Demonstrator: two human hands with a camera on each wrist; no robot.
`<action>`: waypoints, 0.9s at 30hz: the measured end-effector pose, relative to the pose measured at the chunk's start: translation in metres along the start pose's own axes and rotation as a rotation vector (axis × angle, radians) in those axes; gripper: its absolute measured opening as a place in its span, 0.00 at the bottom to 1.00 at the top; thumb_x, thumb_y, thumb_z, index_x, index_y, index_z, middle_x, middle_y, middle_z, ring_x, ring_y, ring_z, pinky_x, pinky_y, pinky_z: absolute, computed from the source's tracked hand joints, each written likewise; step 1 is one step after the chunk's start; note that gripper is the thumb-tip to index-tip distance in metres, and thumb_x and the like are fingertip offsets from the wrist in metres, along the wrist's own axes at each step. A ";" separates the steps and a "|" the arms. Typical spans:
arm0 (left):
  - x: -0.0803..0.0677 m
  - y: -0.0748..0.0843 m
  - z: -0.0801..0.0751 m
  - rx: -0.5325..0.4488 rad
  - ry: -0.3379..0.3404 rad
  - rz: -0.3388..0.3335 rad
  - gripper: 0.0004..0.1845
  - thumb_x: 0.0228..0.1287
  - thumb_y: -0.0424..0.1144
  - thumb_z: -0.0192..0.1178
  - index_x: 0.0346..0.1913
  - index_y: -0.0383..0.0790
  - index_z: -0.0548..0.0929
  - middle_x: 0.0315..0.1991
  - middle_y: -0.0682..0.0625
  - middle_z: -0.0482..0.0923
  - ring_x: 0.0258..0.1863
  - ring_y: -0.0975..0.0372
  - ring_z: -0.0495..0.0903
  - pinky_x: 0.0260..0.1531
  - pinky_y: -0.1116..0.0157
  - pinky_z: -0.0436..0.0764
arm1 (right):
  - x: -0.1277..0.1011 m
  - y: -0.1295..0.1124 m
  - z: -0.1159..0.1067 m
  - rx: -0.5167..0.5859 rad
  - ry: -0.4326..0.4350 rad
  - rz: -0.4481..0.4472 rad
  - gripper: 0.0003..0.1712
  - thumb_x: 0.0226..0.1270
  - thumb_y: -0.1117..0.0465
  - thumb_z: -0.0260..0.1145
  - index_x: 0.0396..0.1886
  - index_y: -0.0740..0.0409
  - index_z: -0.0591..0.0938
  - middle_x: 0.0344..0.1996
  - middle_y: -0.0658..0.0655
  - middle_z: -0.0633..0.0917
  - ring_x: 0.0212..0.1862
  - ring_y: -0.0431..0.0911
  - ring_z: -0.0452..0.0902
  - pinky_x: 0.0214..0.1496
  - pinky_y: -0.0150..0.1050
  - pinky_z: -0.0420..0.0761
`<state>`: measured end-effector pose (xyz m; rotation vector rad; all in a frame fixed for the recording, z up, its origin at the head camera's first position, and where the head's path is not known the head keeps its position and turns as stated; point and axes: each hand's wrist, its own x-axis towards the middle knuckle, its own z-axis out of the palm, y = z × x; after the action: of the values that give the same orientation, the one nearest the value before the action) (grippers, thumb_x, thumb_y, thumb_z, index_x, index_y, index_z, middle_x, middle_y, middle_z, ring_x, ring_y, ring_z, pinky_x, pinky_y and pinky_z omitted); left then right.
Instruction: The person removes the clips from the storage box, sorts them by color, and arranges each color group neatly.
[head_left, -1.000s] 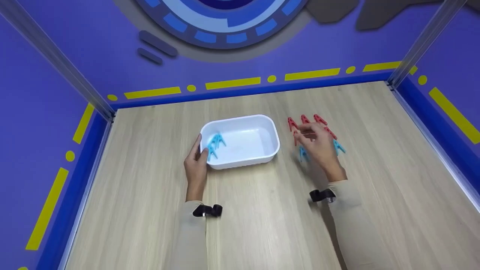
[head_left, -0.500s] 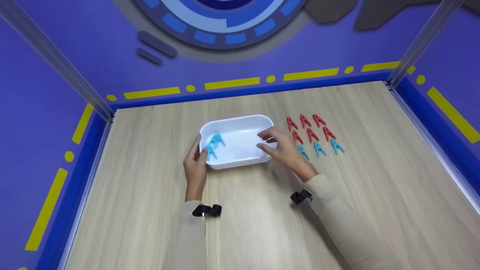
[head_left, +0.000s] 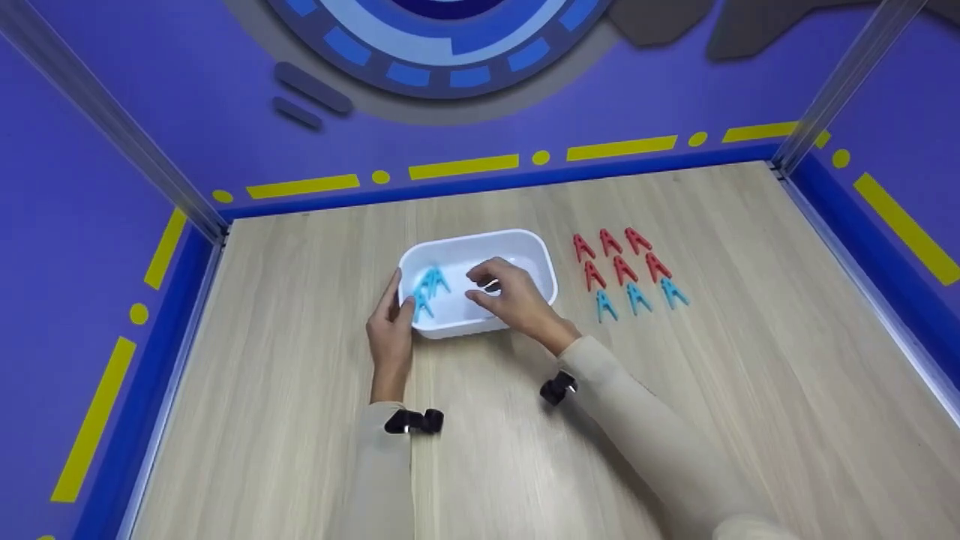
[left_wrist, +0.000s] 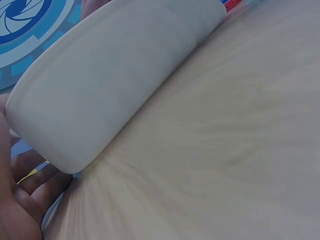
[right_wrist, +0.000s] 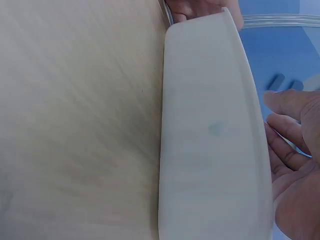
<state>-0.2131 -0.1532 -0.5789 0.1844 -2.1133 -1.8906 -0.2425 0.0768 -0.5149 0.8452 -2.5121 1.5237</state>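
My left hand (head_left: 391, 322) rests against the left end of the white tub (head_left: 525, 241), fingers straight along its wall and thumb on the rim; the grip is relaxed, clasping nothing. The tub stands flat on the desk (head_left: 300, 420). My right hand (head_left: 510, 300) hovers over the tub's middle, fingers loosely curled with thumb and forefinger close together; I cannot tell whether that grip holds anything. Just left of my right fingertips, inside the tub and near my left thumb, lie the blue pegs (head_left: 429, 289), bunched together. Well to the right of my right hand, outside the tub, red pegs (head_left: 619, 255) lie in rows on the desk, with three more blue pegs (head_left: 636, 298) in a row on their near side. From the right wrist, the tub's outer wall (right_wrist: 210, 140) passes just beside my open palm (right_wrist: 295, 165).
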 end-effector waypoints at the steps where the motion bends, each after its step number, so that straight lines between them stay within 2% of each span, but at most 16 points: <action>1: 0.000 0.000 0.000 0.004 0.001 0.000 0.27 0.79 0.36 0.59 0.78 0.48 0.74 0.79 0.53 0.68 0.78 0.61 0.63 0.76 0.68 0.64 | 0.003 0.000 0.003 -0.002 -0.003 0.004 0.15 0.70 0.69 0.74 0.52 0.71 0.84 0.47 0.67 0.86 0.51 0.62 0.86 0.55 0.51 0.89; 9: 0.000 0.000 0.000 0.035 0.003 0.009 0.27 0.79 0.37 0.59 0.78 0.49 0.74 0.78 0.52 0.68 0.78 0.60 0.64 0.77 0.66 0.65 | 0.025 0.002 0.017 -0.030 -0.047 0.090 0.15 0.69 0.69 0.75 0.52 0.71 0.85 0.47 0.66 0.87 0.50 0.58 0.86 0.57 0.50 0.88; 22: 0.003 -0.002 0.001 -0.025 0.017 0.038 0.27 0.76 0.32 0.61 0.76 0.44 0.77 0.77 0.48 0.70 0.78 0.57 0.65 0.77 0.66 0.64 | 0.052 0.018 0.021 -0.053 -0.165 0.159 0.17 0.66 0.69 0.77 0.51 0.73 0.85 0.46 0.67 0.88 0.51 0.57 0.87 0.57 0.44 0.86; 27: 0.003 -0.001 0.000 -0.018 0.015 0.036 0.27 0.77 0.32 0.60 0.76 0.45 0.77 0.77 0.49 0.70 0.78 0.57 0.66 0.76 0.67 0.64 | 0.059 0.026 0.024 -0.069 -0.215 0.236 0.18 0.66 0.67 0.78 0.52 0.71 0.85 0.46 0.64 0.88 0.51 0.55 0.85 0.58 0.41 0.84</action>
<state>-0.2158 -0.1540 -0.5794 0.1554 -2.0758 -1.8811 -0.3001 0.0414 -0.5273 0.7630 -2.8932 1.4679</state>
